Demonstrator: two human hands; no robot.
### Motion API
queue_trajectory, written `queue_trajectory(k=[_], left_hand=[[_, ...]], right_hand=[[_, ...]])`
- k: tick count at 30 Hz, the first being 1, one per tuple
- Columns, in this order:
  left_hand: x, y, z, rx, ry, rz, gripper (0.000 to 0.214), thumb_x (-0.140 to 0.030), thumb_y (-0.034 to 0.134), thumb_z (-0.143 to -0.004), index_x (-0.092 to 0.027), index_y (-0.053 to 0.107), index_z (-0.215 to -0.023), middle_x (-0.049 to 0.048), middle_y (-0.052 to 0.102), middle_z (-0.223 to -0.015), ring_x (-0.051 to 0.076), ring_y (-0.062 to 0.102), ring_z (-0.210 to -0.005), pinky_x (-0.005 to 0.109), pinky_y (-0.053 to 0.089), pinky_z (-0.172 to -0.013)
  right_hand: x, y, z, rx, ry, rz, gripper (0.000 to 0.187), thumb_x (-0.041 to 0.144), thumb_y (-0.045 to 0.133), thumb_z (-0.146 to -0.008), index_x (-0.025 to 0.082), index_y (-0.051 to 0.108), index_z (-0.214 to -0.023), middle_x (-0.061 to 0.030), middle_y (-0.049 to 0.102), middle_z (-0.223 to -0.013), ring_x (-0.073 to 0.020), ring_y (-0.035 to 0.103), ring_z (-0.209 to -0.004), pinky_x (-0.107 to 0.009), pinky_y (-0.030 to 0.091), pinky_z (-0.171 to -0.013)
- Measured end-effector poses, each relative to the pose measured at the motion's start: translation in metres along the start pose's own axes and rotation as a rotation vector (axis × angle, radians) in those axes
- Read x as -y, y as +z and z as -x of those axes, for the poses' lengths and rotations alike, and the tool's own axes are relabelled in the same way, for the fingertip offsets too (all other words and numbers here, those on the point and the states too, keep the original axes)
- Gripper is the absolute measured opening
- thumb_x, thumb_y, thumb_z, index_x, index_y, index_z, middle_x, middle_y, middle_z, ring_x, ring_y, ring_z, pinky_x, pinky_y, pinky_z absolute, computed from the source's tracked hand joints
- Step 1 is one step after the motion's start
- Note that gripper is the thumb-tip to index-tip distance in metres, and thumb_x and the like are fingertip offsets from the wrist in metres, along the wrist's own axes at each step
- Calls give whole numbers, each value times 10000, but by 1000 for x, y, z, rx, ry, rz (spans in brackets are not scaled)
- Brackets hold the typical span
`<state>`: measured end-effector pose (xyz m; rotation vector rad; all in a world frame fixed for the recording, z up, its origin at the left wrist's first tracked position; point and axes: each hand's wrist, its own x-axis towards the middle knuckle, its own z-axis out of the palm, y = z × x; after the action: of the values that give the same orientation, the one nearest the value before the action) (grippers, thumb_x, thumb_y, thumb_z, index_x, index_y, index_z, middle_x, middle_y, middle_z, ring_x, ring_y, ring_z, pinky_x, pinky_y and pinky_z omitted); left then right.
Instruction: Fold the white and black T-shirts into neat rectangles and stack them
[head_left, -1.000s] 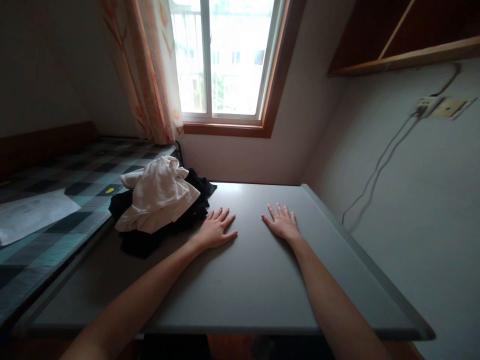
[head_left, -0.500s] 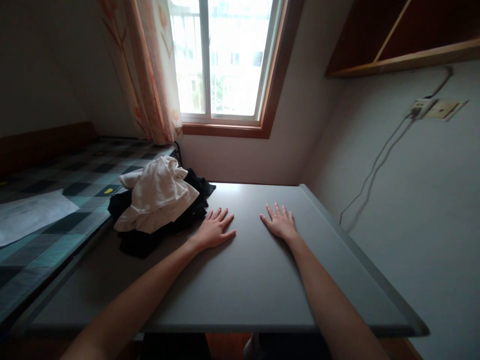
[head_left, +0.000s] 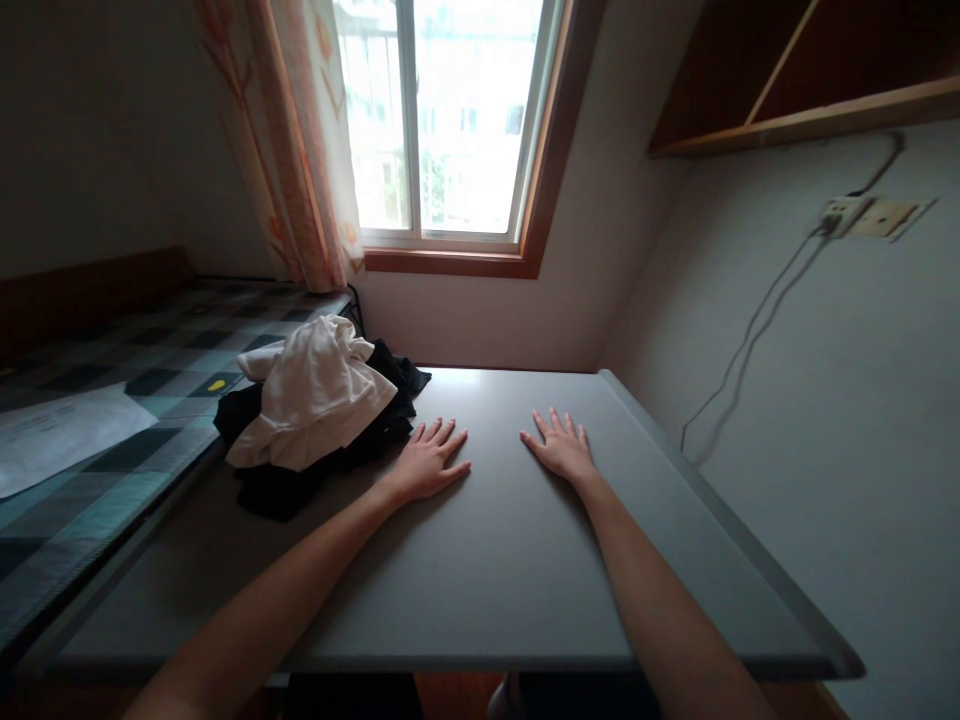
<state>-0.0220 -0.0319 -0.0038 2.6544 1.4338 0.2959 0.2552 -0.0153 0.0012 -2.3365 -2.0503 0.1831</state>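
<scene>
My left hand [head_left: 429, 460] lies flat on the grey table [head_left: 465, 560], fingers spread, with nothing in it. Just left of its fingers is a heap of clothes: a crumpled white garment [head_left: 315, 395] on top of black clothing [head_left: 281, 492]. Folds hide the exact kind of each piece. My right hand [head_left: 559, 445] also rests palm down on the tabletop, fingers apart, holding nothing. A stretch of bare table separates the two hands.
To the left, a checked mattress [head_left: 180, 345] adjoins the table, with a white sheet of paper [head_left: 71, 435] on it. A curtain [head_left: 289, 150] hangs beside the window [head_left: 472, 120]. On the right wall are a socket [head_left: 844, 215] with cables and a wooden shelf [head_left: 825, 115].
</scene>
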Motion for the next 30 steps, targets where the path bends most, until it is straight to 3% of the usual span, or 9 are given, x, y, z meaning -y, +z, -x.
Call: queue_trajectory(k=[6,9,12,14,17,20,22,25,30], left_hand=[[1,2,1,-26,3,17,656,-622,395,-912,-279,395,-1470,82,315,-1567,307,230,-1458,511,194,-1177],[2,0,-1,-76,42,57,596,-533,438,-928,-232,434,-1442,105,355,-1545,287,296,-1436,475,260,-1170],[1,-15,-3,-228,145,74,497,-384,420,-959,-215,442,-1425,91,320,-1562,223,304,-1435,399,316,-1161],[0,-35,-3,-382,175,18,452,-334,400,-965,-233,466,-1401,64,311,-1566,213,254,-1454,406,267,-1188],[6,-75,2,-650,15,-88,454,-320,430,-950,-265,459,-1399,51,331,-1552,253,203,-1468,489,155,-1212],[28,-109,12,-907,-344,-113,612,-382,540,-892,-221,364,-1456,110,251,-1578,361,144,-1464,617,129,-1169],[48,-119,18,-939,-518,-95,748,-452,611,-836,-154,334,-1464,189,246,-1562,435,173,-1432,685,181,-1111],[75,-120,24,-882,-640,-38,826,-477,674,-770,-88,370,-1431,285,313,-1498,502,280,-1371,716,287,-1025],[95,-114,28,-967,-680,-31,558,-388,648,-785,-138,564,-1277,230,571,-1267,454,521,-1180,657,408,-934]], right_hand=[[0,1,-1,0,1,-4,737,688,252,-910,299,248,-1536,-92,161,-1619,-332,126,-1474,-523,129,-1157],[0,1,-1,-1,1,-7,740,685,255,-911,290,246,-1537,-94,160,-1619,-330,128,-1473,-523,133,-1157],[0,1,-1,3,-1,-3,737,685,257,-912,294,248,-1536,-94,161,-1619,-332,129,-1473,-530,133,-1154],[0,1,-1,5,-3,-3,734,685,258,-912,296,252,-1535,-95,162,-1618,-336,130,-1472,-536,131,-1152],[0,2,-2,1,-6,-6,729,681,262,-914,296,261,-1532,-95,163,-1618,-340,128,-1472,-543,133,-1150],[0,2,-2,2,-6,-5,731,678,270,-914,292,259,-1533,-102,163,-1617,-342,130,-1471,-541,137,-1150],[0,1,-3,6,-5,-5,735,678,273,-913,289,251,-1536,-105,161,-1617,-342,131,-1471,-537,138,-1151],[-1,1,-3,12,-6,-2,734,674,271,-914,289,242,-1538,-101,157,-1619,-344,125,-1471,-541,133,-1150],[-1,3,-4,9,-7,2,735,676,265,-914,288,247,-1537,-104,157,-1618,-345,129,-1470,-546,133,-1147]])
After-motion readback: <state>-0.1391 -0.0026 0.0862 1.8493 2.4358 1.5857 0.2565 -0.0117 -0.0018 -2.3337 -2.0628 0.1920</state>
